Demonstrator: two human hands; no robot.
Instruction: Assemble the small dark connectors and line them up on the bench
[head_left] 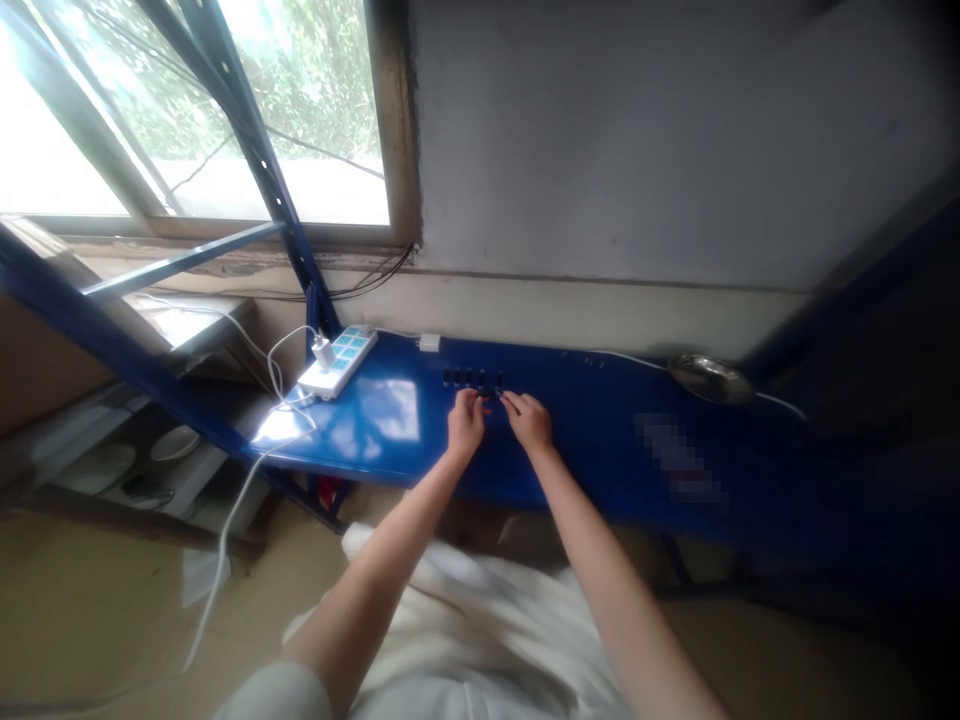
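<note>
Metal dish (710,378) lies at the far right of the blue steel bench (600,445), its shine hiding whatever may be inside, and a white cable (780,403) runs behind it. We see plates (174,443) stacked on a low shelf at lower left, too dim to count. A white power strip (339,360) with blue sockets holds a white charger (323,352). Any lettering on the strip is too small for us to read, and a pixelated patch (679,462) covers part of the bench.

Five small dark upright objects (472,379) stand in a row near the bench's back edge. Our left hand (465,420) and right hand (527,420) meet just in front of that row, both half-curled with fingers pinched towards its right end. We cannot tell whether either has hold of one.

Sunlight from the window (300,120) glares on the blue paint. Behind the bench rises a grey wall (600,150), and a tan floor (90,590) lies below.
</note>
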